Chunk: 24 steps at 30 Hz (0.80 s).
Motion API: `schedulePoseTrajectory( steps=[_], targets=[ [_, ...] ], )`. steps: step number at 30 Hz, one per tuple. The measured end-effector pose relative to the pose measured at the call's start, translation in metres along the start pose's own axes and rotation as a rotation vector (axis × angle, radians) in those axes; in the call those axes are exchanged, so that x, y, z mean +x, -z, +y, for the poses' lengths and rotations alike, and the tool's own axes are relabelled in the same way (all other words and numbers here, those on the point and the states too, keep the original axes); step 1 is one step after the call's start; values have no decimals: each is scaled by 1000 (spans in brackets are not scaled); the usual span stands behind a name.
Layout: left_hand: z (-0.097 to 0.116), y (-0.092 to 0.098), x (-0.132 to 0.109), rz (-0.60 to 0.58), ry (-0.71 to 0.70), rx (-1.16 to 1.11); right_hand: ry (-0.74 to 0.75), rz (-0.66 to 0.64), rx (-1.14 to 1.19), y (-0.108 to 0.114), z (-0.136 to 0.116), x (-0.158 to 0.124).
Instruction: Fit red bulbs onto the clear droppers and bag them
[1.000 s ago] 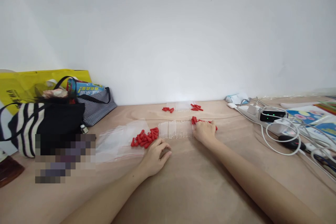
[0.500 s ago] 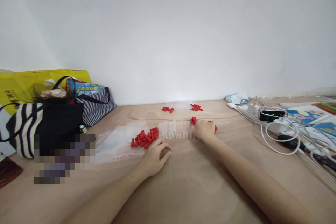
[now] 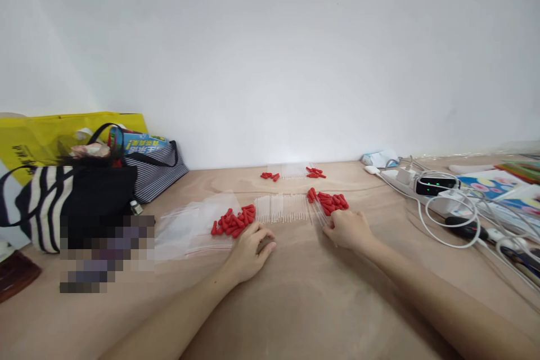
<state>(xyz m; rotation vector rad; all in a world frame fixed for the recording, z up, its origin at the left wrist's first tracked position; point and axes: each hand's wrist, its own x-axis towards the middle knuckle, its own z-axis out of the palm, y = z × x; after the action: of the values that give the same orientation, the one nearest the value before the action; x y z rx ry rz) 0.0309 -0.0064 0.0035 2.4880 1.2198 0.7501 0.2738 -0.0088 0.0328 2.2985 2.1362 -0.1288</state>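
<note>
Desk [image 3: 291, 304] against a white wall [image 3: 270, 56], tubes [image 3: 282, 208] rowed up mid-desk
On my feed, right grip [image 3: 349, 229] is pinching a few loose tubes [image 3: 319, 214] by the right caps [image 3: 333, 201]; left grip [image 3: 250, 253] is loosely curled, thumb and fingers apart, beside the left caps [image 3: 233, 222].

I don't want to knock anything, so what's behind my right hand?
Behind your right hand is a pile of red caps; anything the hand covers can't be seen.

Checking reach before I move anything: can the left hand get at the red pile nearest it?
Probably yes: the left hand rests close beside the red pile, seemingly empty, and nothing visible stands between them.
</note>
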Motion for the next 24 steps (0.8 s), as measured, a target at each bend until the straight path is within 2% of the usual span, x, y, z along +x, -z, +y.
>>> schedulePoseTrajectory(
  steps=[2,5,9,13,16,20,24],
  targets=[
    [1,0,0,37,15,25,13,-7,-1,-3,2,-2],
    [-2,6,3,158,73,131,45,-47,-24,-5,3,-4],
    [-16,25,13,300,290,390,103,-77,-59,-4,7,-6],
    [-32,40,23,264,475,460,141,9,-11,-4,8,-8],
    [-38,42,30,191,529,450,325,136,128,-10,-1,-14],
    [-43,38,37,206,527,419,639,261,261,-25,-20,-21],
    [-43,39,42,259,510,364,715,289,366,-39,-31,-22]
  ],
)
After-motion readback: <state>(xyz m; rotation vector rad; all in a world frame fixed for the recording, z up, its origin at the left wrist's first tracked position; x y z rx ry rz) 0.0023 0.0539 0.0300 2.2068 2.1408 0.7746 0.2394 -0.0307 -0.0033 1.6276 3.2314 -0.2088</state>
